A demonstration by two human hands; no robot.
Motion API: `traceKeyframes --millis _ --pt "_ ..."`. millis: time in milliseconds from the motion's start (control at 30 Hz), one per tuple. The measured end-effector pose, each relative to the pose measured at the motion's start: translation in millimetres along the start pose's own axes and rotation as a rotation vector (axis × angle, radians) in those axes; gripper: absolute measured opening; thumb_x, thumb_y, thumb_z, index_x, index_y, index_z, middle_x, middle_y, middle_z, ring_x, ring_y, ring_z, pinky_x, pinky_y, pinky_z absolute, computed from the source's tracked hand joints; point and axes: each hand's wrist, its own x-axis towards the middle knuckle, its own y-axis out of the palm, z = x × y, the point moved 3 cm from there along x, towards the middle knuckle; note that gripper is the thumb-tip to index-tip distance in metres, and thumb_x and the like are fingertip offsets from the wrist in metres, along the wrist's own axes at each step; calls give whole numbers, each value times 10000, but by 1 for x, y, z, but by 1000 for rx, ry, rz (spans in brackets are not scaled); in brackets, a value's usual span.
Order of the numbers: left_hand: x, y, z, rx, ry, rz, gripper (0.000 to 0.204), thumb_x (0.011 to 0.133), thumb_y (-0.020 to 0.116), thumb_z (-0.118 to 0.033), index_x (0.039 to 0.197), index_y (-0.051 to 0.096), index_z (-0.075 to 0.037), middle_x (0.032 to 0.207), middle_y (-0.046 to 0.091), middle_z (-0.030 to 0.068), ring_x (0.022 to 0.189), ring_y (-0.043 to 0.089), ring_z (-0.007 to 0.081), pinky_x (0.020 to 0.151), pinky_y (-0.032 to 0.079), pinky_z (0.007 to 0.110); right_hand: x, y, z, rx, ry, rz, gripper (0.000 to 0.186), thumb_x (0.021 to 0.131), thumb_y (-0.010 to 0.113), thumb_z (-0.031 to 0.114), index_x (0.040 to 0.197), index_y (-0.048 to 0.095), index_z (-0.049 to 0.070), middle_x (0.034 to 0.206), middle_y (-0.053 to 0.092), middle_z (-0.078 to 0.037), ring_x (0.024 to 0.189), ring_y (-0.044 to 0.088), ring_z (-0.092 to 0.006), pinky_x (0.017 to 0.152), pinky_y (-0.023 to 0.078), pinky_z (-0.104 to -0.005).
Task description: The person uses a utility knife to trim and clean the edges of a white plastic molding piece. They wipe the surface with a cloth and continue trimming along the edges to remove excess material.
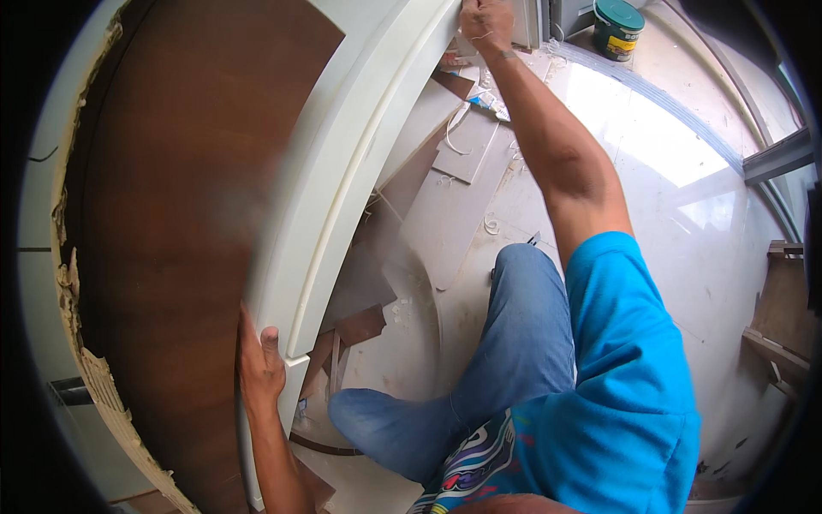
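Note:
A long white door-frame board (321,218) with a groove along its face runs from the far middle to the near left. Around its near part is my left hand (261,364), the thumb on the face and the fingers along the left edge. At the far end, my right arm is stretched out and my right hand (488,24) is closed in a fist beside the board. What that fist holds, if anything, is hidden. To the left of the board spreads a dark brown wood panel (171,171), and a ragged strip of dried tan foam (103,385) lines its outer edge.
Grey-brown board pieces (458,201), white curled shavings (491,224) and a broken brown scrap (361,324) litter the pale tiled floor (659,257). A dark green bucket (618,30) stands at the far right. A wooden stand (781,313) is at the right edge.

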Motion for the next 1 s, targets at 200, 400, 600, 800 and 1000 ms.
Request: traceKeyframes --millis 200,400,600,800,1000 --pt "-1 1 1 27 -66 20 1057 1019 253 -781 1637 222 76 1696 273 284 1585 267 393 1288 190 442 -5 -15 10 -524 -221 282 243 921 627 241 862 737 33 825 714 -128 764 683 -293 715 568 -410" --pt "1 8 9 29 -23 -15 1042 1026 256 -771 1640 220 70 1703 259 282 1592 252 385 1292 174 438 -22 -17 35 -946 -566 536 209 884 617 203 811 717 34 766 698 -129 693 663 -299 667 562 -417" --pt "3 9 7 24 -24 -9 1036 1026 257 -767 1637 232 70 1698 266 287 1589 257 389 1293 169 438 -129 13 57 -971 -940 733 203 911 622 170 817 714 16 732 702 -110 643 649 -265 639 552 -397" --pt "0 6 5 -6 -24 -11 1012 1042 235 -753 1634 250 67 1700 267 280 1591 251 388 1295 167 443 -323 23 150 -533 -563 856 123 793 685 153 767 724 39 919 713 -184 860 734 -376 699 610 -465" --pt "-2 4 11 -61 -50 20 1008 1048 203 -752 1636 247 66 1706 262 265 1596 232 378 1298 157 439 -483 16 194 -182 -448 1207 273 821 661 97 1073 753 46 1020 678 -176 890 723 -376 768 602 -504"
